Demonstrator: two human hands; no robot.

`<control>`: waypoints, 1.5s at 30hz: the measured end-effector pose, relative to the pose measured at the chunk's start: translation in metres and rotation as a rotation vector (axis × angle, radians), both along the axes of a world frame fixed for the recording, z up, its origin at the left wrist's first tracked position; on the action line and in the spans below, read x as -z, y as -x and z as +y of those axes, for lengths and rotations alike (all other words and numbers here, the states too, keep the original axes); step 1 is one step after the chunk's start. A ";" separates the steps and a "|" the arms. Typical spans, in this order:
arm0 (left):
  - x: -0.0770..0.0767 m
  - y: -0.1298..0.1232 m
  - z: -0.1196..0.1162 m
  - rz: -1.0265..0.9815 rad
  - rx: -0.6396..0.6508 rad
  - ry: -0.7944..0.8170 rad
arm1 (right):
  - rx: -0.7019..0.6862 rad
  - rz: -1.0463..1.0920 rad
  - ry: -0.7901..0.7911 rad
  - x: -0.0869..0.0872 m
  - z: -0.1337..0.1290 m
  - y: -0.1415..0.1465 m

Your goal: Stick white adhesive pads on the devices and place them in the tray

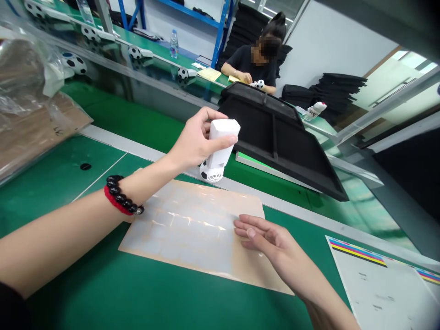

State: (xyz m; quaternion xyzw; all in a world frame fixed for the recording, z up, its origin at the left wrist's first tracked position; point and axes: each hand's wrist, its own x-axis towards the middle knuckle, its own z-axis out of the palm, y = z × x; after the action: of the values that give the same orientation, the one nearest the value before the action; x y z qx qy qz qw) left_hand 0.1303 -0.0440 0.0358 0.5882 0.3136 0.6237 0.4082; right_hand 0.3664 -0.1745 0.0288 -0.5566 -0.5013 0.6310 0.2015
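Item: white handheld device [220,149] with a football-patterned end, raised above the green table [103,284]. Left hand [195,140] clamped around its body. Right hand [264,236] flat and open, fingertips resting on the glossy sticker sheet [185,229] lying just below the device. Sheet appears mostly full of clear labels, though glare blurs the count. No label visibly on the device yet; labelling looks barely begun. Nearby: black tray [275,133], printed colour-bar sheet [381,279].
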 end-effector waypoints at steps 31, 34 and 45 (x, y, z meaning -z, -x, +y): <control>-0.012 0.005 -0.016 0.401 0.308 0.001 | -0.251 -0.415 -0.271 0.003 -0.023 0.020; -0.018 0.003 -0.021 0.529 0.135 -0.087 | -0.281 -0.413 -0.315 0.001 -0.024 0.022; -0.011 -0.013 -0.038 0.488 0.103 -0.519 | -0.039 0.181 -0.211 -0.055 -0.017 -0.005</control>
State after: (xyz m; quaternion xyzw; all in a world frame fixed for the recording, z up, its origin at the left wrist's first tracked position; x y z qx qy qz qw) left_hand 0.1437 -0.0816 0.0467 0.8189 0.2027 0.5024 0.1893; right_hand 0.3712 -0.1915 0.0834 -0.4633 -0.5554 0.6262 0.2911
